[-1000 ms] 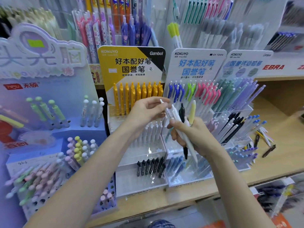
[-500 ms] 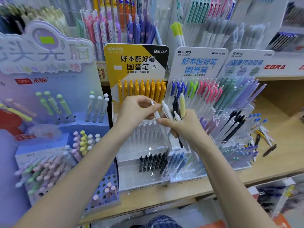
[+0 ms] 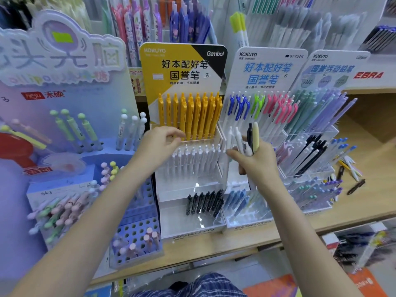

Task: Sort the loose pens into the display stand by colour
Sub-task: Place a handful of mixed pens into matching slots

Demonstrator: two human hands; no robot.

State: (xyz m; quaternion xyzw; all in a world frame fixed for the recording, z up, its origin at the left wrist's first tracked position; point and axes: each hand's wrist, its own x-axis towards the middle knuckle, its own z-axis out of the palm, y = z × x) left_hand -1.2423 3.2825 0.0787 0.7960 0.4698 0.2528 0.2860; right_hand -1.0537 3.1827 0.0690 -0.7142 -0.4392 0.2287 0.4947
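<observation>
Right hand (image 3: 256, 161) grips a fan of loose pens (image 3: 246, 140), upright before the stand (image 3: 265, 133); left hand (image 3: 159, 144) hovers loosely curled, holding nothing, by the yellow row (image 3: 192, 116). Light, stiff and slick, I judge; best pinched mid-barrel. Both wrists reach forward, level.

Pens' (image 3: 246, 144) lower ends behind right hand (image 3: 258, 162)
</observation>
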